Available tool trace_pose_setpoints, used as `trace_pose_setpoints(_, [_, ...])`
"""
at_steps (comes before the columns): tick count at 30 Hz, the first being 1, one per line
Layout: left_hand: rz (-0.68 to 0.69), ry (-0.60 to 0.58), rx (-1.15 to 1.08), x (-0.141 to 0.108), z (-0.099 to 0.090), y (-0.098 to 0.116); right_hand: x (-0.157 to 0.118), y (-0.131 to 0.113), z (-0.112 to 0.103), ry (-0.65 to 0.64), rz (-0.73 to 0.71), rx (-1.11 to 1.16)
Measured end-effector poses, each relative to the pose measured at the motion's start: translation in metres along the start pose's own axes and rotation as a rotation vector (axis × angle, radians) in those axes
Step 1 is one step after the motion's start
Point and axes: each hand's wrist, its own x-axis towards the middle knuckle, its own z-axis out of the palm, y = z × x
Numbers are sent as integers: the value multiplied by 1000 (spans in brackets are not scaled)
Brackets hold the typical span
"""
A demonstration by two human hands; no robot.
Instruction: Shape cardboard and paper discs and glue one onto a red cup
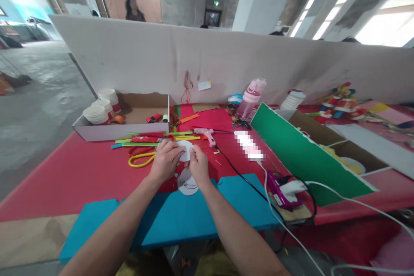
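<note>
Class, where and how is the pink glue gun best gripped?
Probably by its handle, coming from the near right: the pink glue gun lies with that handle slanting to the near side and its barrel pointing left, so the grip avoids the front end.

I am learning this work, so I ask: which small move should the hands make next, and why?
Perhaps the right hand should reach for the pink glue gun, leaving the white disc to the left hand: both hands are on the disc, and the glue gun lies unheld just beyond them.
</note>
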Motion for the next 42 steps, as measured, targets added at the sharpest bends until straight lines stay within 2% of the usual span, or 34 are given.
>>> trace_pose_setpoints(2, [16, 10, 5, 0, 1, 1, 0, 0, 0, 29, -29, -55])
trace_pose_setpoints(6, [-22, 27, -44, 1, 1, 2, -2, 0, 1, -26, -15, -42])
trace_pose_setpoints(15, [-78, -91, 112, 2, 1, 9, -4, -2, 2, -17, -58, -65])
trace_pose_setpoints(22, [-89, -111, 86, 2, 1, 10, -3, -1, 3, -27, -29, -44])
trace_pose_setpoints(33, [-60, -129, 80, 3, -3, 10, -2, 2, 4, -47, -8, -12])
trace_pose_setpoints(42, [-45, -140, 94, 3, -3, 12, -1, 3, 2, -10, -45, -26])
